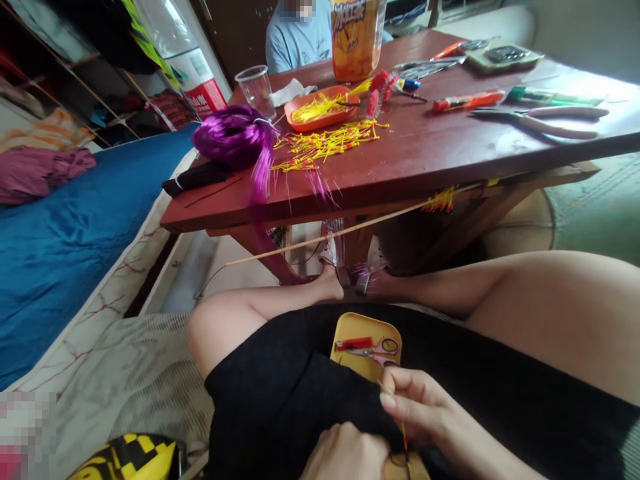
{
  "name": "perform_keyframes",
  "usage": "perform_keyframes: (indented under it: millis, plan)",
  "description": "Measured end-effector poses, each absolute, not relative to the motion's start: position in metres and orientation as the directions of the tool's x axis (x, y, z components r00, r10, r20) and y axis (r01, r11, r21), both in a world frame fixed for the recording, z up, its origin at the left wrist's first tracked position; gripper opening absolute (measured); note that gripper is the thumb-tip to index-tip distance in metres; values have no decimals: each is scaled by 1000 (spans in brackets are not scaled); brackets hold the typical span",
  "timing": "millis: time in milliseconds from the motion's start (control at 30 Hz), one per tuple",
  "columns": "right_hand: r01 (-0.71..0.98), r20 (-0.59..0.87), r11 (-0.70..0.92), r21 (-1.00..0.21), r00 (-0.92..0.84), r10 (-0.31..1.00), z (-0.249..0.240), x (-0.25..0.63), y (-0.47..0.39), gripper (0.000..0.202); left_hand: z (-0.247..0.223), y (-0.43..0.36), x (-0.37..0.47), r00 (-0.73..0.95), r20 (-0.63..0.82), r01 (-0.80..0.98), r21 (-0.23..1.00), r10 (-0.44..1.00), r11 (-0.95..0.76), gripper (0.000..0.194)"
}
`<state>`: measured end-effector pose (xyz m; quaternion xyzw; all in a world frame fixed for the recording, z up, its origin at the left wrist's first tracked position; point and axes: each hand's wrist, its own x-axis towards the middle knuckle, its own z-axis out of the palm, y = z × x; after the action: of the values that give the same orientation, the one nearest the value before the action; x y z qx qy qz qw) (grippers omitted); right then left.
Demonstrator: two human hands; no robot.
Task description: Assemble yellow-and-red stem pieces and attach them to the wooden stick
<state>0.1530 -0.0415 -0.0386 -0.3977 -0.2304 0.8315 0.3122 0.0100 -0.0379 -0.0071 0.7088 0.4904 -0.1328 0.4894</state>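
Note:
My right hand (420, 403) is low at the centre right, with thumb and forefinger pinched on a thin strand whose kind I cannot make out. Just below those fingers hangs a thin yellow piece with a red tip (405, 437). My left hand (347, 453) is curled at the bottom edge, its fingertips hidden. Beside it, a light brown wooden-looking piece (417, 468) is partly cut off by the frame. On the black cloth over my lap lies a yellow tray (345, 327), holding a red lighter-like object (353, 343) and pink-handled scissors (377, 349).
A dark red table (420, 150) stands ahead, bearing purple fibre (230, 137), yellow red-tipped pieces (330, 143), an orange dish (290, 112), pliers (545, 120) and a drink bottle (356, 47). A long thin stick (320, 239) crosses before it. Someone (300, 40) sits behind.

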Motion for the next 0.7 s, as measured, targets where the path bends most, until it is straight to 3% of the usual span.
perform_keyframes:
  millis: [200,567,700]
  plan:
    - [-426,-547,-672,-606,-389,741,-56,142,-58,43,-7,-46,12,429,-799,902,401,422,-158,56]
    - [-551,-599,-695,-462,-383,703,-76,134,-71,35,-13,-61,10,470,-766,882,419,438,-214,61]
    - [-558,-611,-705,-438,-391,689,-77,132,-72,38,-13,-65,11,471,-757,881,433,453,-192,50]
